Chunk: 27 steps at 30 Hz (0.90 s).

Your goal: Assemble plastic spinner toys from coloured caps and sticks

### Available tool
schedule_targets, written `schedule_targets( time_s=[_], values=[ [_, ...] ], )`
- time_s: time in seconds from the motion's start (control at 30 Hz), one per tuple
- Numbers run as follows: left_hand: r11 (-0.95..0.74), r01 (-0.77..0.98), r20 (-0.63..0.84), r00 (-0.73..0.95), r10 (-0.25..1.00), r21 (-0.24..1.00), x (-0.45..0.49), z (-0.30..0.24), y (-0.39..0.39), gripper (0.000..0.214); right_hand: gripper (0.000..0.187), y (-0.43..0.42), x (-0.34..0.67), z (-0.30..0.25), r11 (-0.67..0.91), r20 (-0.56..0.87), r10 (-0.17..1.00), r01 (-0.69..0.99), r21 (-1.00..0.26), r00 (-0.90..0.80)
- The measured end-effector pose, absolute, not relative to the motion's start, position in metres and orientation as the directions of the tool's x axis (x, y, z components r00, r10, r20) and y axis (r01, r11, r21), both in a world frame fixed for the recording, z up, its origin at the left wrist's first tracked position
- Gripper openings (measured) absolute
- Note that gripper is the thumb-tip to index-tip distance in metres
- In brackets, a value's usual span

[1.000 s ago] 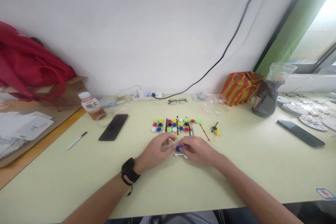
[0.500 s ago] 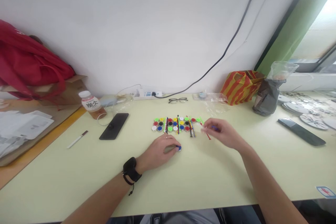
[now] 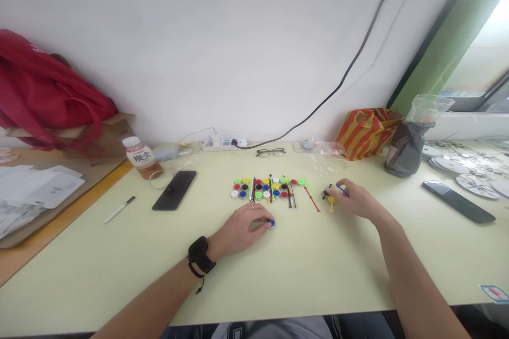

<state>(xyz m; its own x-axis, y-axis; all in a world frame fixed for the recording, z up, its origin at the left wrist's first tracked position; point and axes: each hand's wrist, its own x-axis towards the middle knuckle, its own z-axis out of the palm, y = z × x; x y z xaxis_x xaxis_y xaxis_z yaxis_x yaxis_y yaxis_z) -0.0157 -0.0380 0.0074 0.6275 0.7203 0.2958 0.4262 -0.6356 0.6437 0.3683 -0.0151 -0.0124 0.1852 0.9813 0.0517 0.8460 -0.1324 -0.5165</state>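
Observation:
My left hand point(image 3: 247, 226) rests on the table, its thumb and fingers closed on a small blue round disc point(image 3: 272, 223). Farther right, my right hand point(image 3: 355, 198) is low over the table with a slim blue plastic stick point(image 3: 342, 189) at its fingers. Beside those fingertips are a yellow stick piece point(image 3: 331, 202) and small black pieces point(image 3: 325, 194), partly hidden by the hand. Between the hands, several coloured discs point(image 3: 259, 187) stand in rows, with bundles of thin coloured sticks point(image 3: 271, 189) between them. A red stick point(image 3: 312, 197) lies slantwise at the right end of the rows.
A black phone point(image 3: 174, 190), a white pen point(image 3: 119, 210) and a bottle point(image 3: 143, 160) are at the left. Glasses point(image 3: 271, 153) and a power strip point(image 3: 225, 142) lie by the wall. At the right are a striped bag point(image 3: 366, 132), a grey bag point(image 3: 405, 151) and another phone point(image 3: 457, 201).
My right hand has moved right, away from the red stick, which now lies uncovered. Yellow and black pieces now show by its fingers. My left hand stays on the blue disc.

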Motion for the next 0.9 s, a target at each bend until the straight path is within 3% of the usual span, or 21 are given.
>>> schedule_targets(
  time_s=[0.1, 0.43, 0.63, 0.73, 0.9],
  values=[
    [-0.639, 0.433, 0.293, 0.63, 0.719, 0.636, -0.016, 0.008, -0.038, 0.017, 0.067, -0.013, 0.356, -0.017, -0.091, 0.104, 0.982, 0.885, -0.457, 0.155],
    [-0.643, 0.432, 0.293, 0.635, 0.715, 0.632, -0.017, 0.008, -0.037, 0.017, 0.06, -0.01, 0.357, -0.026, -0.051, 0.142, 0.984, 0.937, -0.347, 0.106],
    [-0.64, 0.446, 0.276, 0.641, 0.717, 0.626, -0.016, 0.009, -0.037, 0.015, 0.063, -0.007, 0.36, -0.017, -0.184, 0.348, 0.898, 0.949, -0.257, 0.269],
    [-0.629, 0.455, 0.265, 0.636, 0.725, 0.63, -0.016, 0.009, -0.037, 0.015, 0.054, -0.007, 0.359, -0.014, -0.201, 0.379, 0.877, 0.941, -0.271, 0.297],
    [-0.625, 0.454, 0.264, 0.632, 0.728, 0.635, -0.016, 0.01, -0.038, 0.015, 0.024, -0.008, 0.342, -0.01, -0.034, 0.373, 0.915, 0.95, -0.311, 0.155]
  ],
)
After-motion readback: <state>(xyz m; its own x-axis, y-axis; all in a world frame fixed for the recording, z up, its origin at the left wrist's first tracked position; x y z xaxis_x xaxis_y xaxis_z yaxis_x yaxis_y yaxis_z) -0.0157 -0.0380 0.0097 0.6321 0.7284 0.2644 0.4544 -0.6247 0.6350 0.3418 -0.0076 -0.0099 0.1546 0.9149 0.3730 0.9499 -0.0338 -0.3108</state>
